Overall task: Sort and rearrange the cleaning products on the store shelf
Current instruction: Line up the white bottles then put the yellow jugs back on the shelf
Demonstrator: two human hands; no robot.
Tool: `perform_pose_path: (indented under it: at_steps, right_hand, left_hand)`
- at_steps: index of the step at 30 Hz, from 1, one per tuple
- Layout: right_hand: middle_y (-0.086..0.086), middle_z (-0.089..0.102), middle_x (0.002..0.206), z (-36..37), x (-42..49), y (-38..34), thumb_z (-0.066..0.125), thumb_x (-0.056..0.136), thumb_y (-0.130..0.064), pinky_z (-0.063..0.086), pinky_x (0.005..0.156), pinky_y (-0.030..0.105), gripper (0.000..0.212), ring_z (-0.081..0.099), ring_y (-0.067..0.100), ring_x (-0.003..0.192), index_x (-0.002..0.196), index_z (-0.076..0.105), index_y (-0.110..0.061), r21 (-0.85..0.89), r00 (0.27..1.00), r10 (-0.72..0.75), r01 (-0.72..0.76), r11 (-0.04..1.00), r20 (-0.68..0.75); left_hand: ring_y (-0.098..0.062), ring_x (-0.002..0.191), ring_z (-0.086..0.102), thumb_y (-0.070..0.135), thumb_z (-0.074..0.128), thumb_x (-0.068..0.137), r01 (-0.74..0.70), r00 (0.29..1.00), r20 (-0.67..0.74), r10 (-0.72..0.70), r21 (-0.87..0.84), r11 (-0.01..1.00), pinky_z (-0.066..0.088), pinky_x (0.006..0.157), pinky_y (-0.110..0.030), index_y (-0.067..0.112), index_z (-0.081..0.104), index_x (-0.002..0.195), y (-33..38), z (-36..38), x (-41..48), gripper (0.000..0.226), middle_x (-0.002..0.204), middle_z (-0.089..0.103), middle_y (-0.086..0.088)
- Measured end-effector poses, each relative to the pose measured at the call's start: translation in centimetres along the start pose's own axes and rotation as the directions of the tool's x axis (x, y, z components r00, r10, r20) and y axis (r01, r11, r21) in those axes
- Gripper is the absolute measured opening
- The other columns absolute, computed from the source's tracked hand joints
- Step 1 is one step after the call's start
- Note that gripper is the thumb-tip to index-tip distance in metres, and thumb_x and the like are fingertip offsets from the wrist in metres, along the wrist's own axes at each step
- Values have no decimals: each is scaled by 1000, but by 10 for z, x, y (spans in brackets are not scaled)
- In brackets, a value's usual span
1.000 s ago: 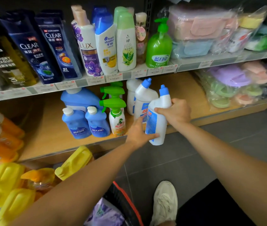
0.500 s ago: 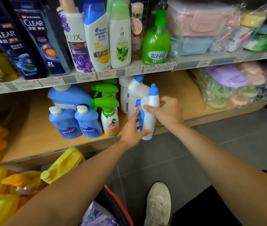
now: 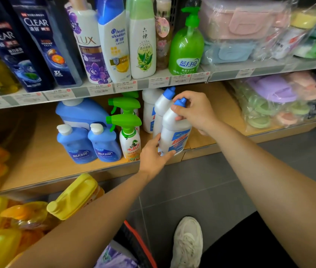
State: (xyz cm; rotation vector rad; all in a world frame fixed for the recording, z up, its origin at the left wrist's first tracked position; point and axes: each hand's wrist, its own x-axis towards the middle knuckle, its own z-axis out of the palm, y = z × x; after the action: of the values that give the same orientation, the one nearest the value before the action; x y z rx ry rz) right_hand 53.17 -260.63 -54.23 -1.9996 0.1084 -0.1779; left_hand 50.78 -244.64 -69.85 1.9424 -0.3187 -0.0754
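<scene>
A white cleaner bottle with a blue angled cap (image 3: pixel 174 132) stands at the front edge of the wooden shelf (image 3: pixel 43 171). My right hand (image 3: pixel 195 113) grips its neck just under the cap. My left hand (image 3: pixel 153 157) holds its base from the left, thumb under the label. Two more white bottles of the same kind (image 3: pixel 162 105) stand right behind it. To the left are two green-trigger spray bottles (image 3: pixel 130 140), two small blue detergent bottles (image 3: pixel 89 146) and a large blue jug (image 3: pixel 79 115).
The upper shelf carries shampoo bottles (image 3: pixel 114 41) and a green pump bottle (image 3: pixel 187 47). Bagged plastic goods (image 3: pixel 273 101) fill the right side. Yellow jugs (image 3: pixel 76 196) lie at lower left. A basket with a red rim (image 3: pixel 141 246) and my shoe (image 3: pixel 188 242) are on the grey floor.
The white bottle has gone from held out over the shelf edge to standing on the shelf front in front of its twins. My right hand slid up to its neck.
</scene>
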Motion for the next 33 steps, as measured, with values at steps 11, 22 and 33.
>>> perform_pose_path:
  at_steps: [11,22,33]
  right_hand:
    - [2,58,132,-9,-4,27,87,73,-24,50,99,44,72,54,22,121,136,54,-23,-366,993,113,-94,926,30]
    - [-4,66,124,8,-5,60,85,74,-9,58,92,44,69,63,18,114,135,58,-27,-120,995,83,-77,990,46]
    - [-3,64,124,30,-23,67,85,74,-7,53,86,30,76,64,17,113,139,47,-20,-101,971,220,-229,968,-95]
  left_hand:
    - [-16,109,66,35,79,86,37,990,-143,-12,173,984,60,89,-37,17,59,129,-7,13,26,51,126,67,-2]
    - [-20,106,64,26,84,81,76,977,-208,-40,164,984,54,88,-32,13,59,126,-13,16,40,53,122,65,-6]
    - [-14,115,62,22,77,89,87,960,258,-111,102,991,55,99,-38,18,48,147,-27,-38,-31,65,136,61,1]
